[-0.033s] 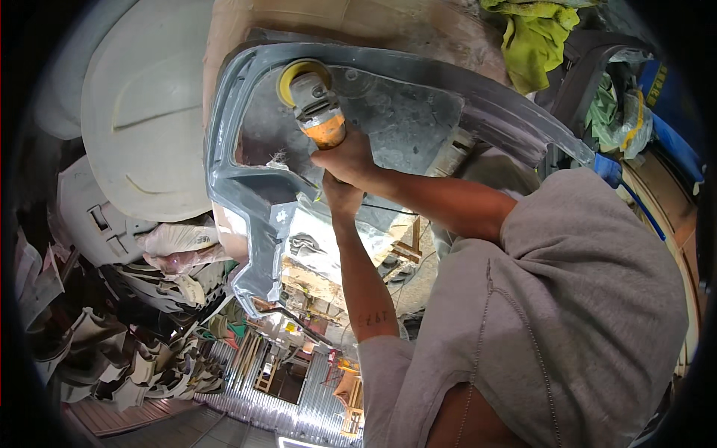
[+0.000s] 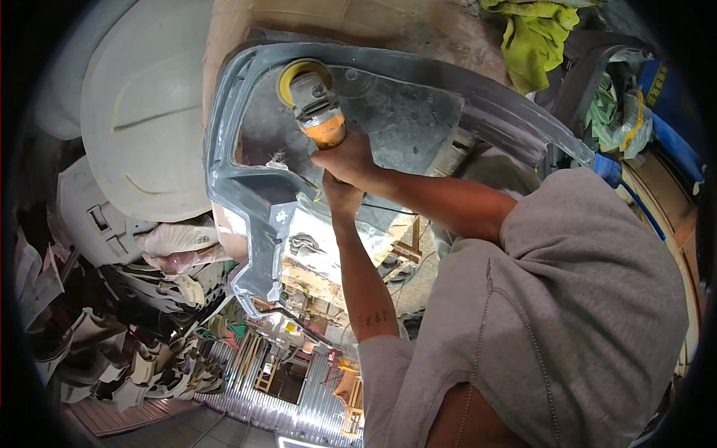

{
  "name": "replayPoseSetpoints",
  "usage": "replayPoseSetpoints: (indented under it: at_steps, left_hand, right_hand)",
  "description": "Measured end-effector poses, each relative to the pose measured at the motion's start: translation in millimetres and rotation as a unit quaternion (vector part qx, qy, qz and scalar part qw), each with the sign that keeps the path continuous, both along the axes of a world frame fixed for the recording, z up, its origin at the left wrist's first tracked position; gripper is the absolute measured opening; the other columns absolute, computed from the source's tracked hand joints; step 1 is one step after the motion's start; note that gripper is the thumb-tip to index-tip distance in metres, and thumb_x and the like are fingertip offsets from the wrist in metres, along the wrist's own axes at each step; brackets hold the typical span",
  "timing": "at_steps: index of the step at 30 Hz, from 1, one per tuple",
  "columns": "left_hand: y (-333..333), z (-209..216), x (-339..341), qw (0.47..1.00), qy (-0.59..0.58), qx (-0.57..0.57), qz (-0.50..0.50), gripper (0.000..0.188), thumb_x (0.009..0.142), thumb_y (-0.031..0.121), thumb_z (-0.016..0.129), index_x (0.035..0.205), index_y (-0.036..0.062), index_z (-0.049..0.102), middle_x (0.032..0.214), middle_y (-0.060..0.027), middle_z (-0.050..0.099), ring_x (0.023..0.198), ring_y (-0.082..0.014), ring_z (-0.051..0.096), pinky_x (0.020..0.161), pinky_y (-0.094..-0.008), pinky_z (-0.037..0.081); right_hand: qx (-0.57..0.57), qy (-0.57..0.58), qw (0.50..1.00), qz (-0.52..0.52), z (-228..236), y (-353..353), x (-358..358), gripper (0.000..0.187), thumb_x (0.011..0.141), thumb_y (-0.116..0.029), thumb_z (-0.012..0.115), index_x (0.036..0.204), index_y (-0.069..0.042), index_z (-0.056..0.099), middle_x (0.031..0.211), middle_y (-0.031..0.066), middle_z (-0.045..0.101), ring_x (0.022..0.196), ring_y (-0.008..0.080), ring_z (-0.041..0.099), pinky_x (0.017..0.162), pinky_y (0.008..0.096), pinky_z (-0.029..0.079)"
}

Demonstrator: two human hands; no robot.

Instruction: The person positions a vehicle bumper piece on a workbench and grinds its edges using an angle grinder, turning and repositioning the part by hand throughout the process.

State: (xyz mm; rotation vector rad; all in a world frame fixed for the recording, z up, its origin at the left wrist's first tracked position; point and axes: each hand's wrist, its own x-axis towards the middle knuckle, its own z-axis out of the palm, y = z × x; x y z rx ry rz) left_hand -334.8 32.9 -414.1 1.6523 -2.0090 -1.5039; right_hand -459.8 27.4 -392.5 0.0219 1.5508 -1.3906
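An angle grinder with an orange and grey body is held in both my hands. Its round yellow disc lies over the inner upper-left edge of a large grey moulded frame; whether they touch I cannot tell. My right hand wraps round the grinder's body just behind its orange part. Farther back, my left hand closes round the rear end, partly covered by the right. A small tuft of pale shreds clings to the frame's crossbar, left of my hands.
Big pale curved panels stand at left. A heap of moulded parts fills the lower left. Yellow-green cloth hangs at upper right, near green plastic wrapping. A dark cable trails rightward from near my hands.
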Motion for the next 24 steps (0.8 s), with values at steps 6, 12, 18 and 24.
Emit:
replayPoseSetpoints:
  at_steps: [6, 12, 18, 24]
  left_hand:
    - [0, 5, -12, 1.000, 0.007, -0.003, -0.009, 0.044, 0.078, 0.023, 0.081, 0.109, -0.0035, 0.064, 0.099, -0.0114, 0.071, 0.088, -0.0181, 0.064, 0.078, -0.0349, 0.051]
    - [2, 2, -11, 1.000, 0.013, -0.018, -0.012, 0.044, 0.078, 0.025, 0.081, 0.108, -0.0026, 0.065, 0.097, -0.0126, 0.072, 0.087, -0.0199, 0.066, 0.077, -0.0370, 0.051]
    - [2, -2, -9, 0.997, -0.015, -0.061, -0.042, 0.046, 0.076, 0.031, 0.082, 0.102, -0.0031, 0.066, 0.094, -0.0198, 0.072, 0.085, -0.0302, 0.069, 0.075, -0.0412, 0.051]
    - [6, -3, -11, 0.998, 0.001, -0.044, -0.034, 0.045, 0.077, 0.030, 0.081, 0.103, -0.0031, 0.066, 0.094, -0.0185, 0.072, 0.085, -0.0288, 0.069, 0.075, -0.0407, 0.051]
  right_hand:
    - [0.002, -0.008, 1.000, 0.002, -10, 1, 0, 0.045, 0.063, -0.009, 0.080, 0.105, -0.001, 0.065, 0.092, 0.0099, 0.072, 0.087, 0.0200, 0.070, 0.079, 0.0340, 0.055]
    - [-0.008, -0.015, 1.000, -0.003, -14, 4, 3, 0.049, 0.063, -0.009, 0.079, 0.109, -0.001, 0.064, 0.096, 0.0120, 0.072, 0.090, 0.0220, 0.071, 0.081, 0.0345, 0.055]
    - [-0.007, -0.022, 1.000, 0.001, -16, 6, 2, 0.055, 0.062, -0.011, 0.080, 0.113, -0.001, 0.064, 0.098, 0.0159, 0.073, 0.094, 0.0262, 0.073, 0.083, 0.0361, 0.056]
    - [-0.002, -0.019, 1.000, 0.006, -20, 9, 3, 0.055, 0.061, -0.011, 0.079, 0.113, 0.000, 0.064, 0.100, 0.0166, 0.073, 0.094, 0.0270, 0.072, 0.083, 0.0369, 0.055]
